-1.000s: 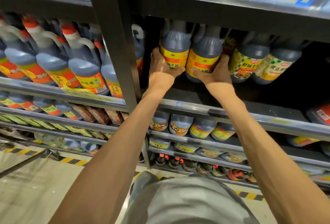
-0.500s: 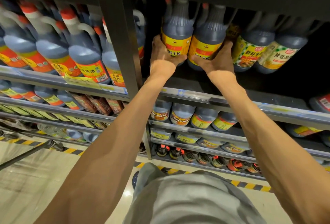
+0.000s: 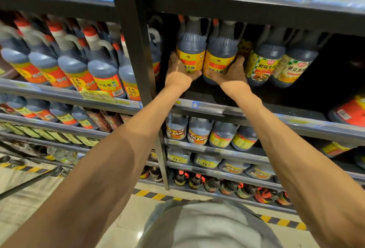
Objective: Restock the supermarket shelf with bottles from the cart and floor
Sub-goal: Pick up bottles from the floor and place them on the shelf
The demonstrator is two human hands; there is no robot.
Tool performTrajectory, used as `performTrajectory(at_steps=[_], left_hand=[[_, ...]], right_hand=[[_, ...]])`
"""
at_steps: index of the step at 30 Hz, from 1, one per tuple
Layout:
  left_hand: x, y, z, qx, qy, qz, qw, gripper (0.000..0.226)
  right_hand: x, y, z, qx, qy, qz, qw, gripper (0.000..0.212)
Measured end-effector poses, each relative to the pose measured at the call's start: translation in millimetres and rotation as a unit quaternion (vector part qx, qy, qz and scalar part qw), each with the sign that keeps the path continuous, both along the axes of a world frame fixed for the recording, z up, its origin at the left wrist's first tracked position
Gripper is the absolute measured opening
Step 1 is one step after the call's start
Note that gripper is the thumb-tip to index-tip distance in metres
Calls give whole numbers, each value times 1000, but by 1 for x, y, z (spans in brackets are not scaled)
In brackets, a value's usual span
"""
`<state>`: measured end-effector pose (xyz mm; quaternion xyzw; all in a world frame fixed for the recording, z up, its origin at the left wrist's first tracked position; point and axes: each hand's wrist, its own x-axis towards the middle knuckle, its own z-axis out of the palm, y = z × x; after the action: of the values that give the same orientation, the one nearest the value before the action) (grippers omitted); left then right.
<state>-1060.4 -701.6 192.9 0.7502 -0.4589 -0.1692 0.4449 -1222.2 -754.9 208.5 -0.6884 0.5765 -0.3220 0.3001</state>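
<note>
Two dark soy sauce bottles with yellow-and-red labels stand side by side on the black shelf (image 3: 207, 97) right of the upright post. My left hand (image 3: 178, 73) grips the base of the left bottle (image 3: 191, 50). My right hand (image 3: 230, 72) grips the base of the right bottle (image 3: 221, 52). Both arms reach up and forward into the shelf bay. The bottles' caps are partly hidden under the shelf above.
Two bottles with green-and-yellow labels (image 3: 262, 64) stand just right of my right hand. A black shelf post (image 3: 136, 50) rises left of my left hand. Red-capped vinegar bottles (image 3: 98, 64) fill the left bay. Lower shelves hold more bottles. A cart bar (image 3: 29, 182) crosses the floor at lower left.
Both hands stay on the two bottles' bases; their fingers have closed nearer together beneath them. The view has tilted back up, showing the price tags above again.
</note>
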Motion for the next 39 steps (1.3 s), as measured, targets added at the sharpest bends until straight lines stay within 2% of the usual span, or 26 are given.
performTrajectory(at_steps=[3,6,8,10,13,17,23,29,34,39], left_hand=[[-9,24,7,7,-18,4,1000,111],[-22,58,13,-21,-87,-3,996,93],[-32,82,15,-19,-125,-25,992,77],[-47,109,15,-18,-138,-57,989,78],[-81,155,12,-36,-136,-101,985,81],[-141,209,-4,-7,-136,-159,978,81],[-256,267,-22,18,-125,-281,951,77],[-379,289,-22,34,-109,-404,908,70],[-504,284,-20,11,-126,-500,857,62],[-664,281,-27,16,-95,-600,794,72]], right_hand=[[-14,20,3,28,10,27,999,106],[-37,50,6,8,83,47,995,76],[-52,74,11,-15,110,48,993,78],[-69,104,21,-50,113,51,991,84],[-106,150,27,-88,140,79,983,77],[-174,216,25,-80,180,68,978,72],[-303,311,16,-15,217,-9,976,78],[-433,392,6,43,171,-148,973,78],[-541,447,-3,63,144,-277,948,76],[-663,500,-8,77,97,-410,904,76]])
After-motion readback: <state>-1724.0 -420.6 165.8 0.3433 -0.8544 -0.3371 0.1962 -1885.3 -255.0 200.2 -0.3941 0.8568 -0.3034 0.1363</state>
